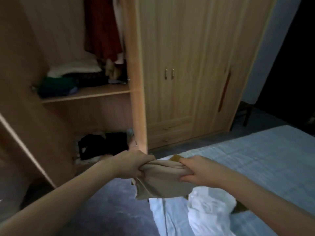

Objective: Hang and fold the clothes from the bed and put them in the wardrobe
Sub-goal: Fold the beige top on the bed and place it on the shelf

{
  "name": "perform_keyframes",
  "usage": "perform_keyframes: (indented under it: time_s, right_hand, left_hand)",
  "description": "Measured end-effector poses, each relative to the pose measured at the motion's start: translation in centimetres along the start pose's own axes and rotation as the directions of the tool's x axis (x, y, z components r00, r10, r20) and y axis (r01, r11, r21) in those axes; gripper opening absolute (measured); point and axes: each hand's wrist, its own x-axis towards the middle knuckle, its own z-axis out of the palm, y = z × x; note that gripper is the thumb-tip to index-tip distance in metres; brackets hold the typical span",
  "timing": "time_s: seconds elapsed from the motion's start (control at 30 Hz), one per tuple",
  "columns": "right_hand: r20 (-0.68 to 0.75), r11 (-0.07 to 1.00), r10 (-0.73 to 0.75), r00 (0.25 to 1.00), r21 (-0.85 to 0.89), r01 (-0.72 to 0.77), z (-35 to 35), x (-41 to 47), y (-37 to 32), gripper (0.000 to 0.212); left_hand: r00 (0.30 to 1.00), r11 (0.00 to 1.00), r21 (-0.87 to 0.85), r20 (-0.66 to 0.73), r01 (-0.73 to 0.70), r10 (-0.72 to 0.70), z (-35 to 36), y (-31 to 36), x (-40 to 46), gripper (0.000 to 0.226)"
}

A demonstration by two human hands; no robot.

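Open wardrobe [134,68] behind; beige garment [163,178] gripped between both hands.

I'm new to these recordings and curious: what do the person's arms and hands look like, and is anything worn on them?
Two bare forearms reach in from below, with no sleeves in view. The left hand and right hand show no gloves, rings, watch or bracelets.

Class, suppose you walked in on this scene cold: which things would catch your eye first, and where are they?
First, the beige garment bunched at bottom centre, gripped by the left hand and the right hand. Next, the open wardrobe at left, its shelf piled with folded clothes. A white garment lies on the bed below the hands.
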Motion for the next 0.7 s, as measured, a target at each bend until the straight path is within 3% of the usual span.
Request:
perform_keyframes:
  time_s: [0.33, 0.5, 0.7]
  right_hand:
    - [-0.057, 0.96, -0.278, 0.959, 0.026, 0.28, -3.0, 20.2, -12.5, 0.028]
    - [-0.038, 0.94, -0.34, 0.94, 0.025, 0.341, -4.9, 28.2, -14.4, 0.019]
    - [-0.015, 0.926, -0.377, 0.926, -0.015, 0.377, -6.3, 38.4, -13.0, 0.019]
  left_hand:
    - [0.937, 0.942, -0.03, -0.1, 0.334, -0.335, -3.5, -16.4, -12.9, 0.039]
    - [0.887, 0.907, 0.001, -0.206, 0.422, -0.413, -4.5, -22.5, -14.3, 0.041]
    - [0.859, 0.881, 0.001, -0.225, 0.472, -0.46, -6.3, -30.6, -11.2, 0.032]
